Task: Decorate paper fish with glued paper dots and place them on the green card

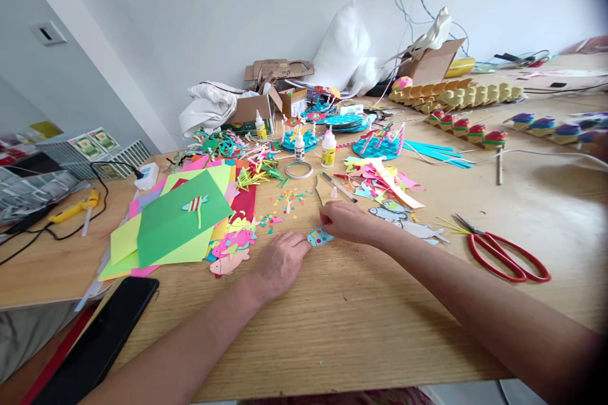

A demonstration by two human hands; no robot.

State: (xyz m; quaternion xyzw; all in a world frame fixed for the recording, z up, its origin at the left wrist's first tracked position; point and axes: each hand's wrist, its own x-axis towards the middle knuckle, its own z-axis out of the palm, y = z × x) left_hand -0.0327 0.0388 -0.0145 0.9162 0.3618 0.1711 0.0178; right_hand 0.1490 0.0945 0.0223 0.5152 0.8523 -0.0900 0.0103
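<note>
In the head view, a blue spotted paper fish (320, 237) lay flat on the table (332, 323), between both hands: the left hand (283, 259) touched its tail end at nine o'clock, fingers narrow; the right hand (346, 221) was curled over it at one o'clock.

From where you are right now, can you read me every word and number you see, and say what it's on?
None is clear enough to read.
Yellow-labelled bottle: print too small.
White-labelled bottle: print too small.
Small cardboard box: marks too blurred.
Green-pictured boxes: too blurred.
Spotted paper fish: I see no letters.
</note>
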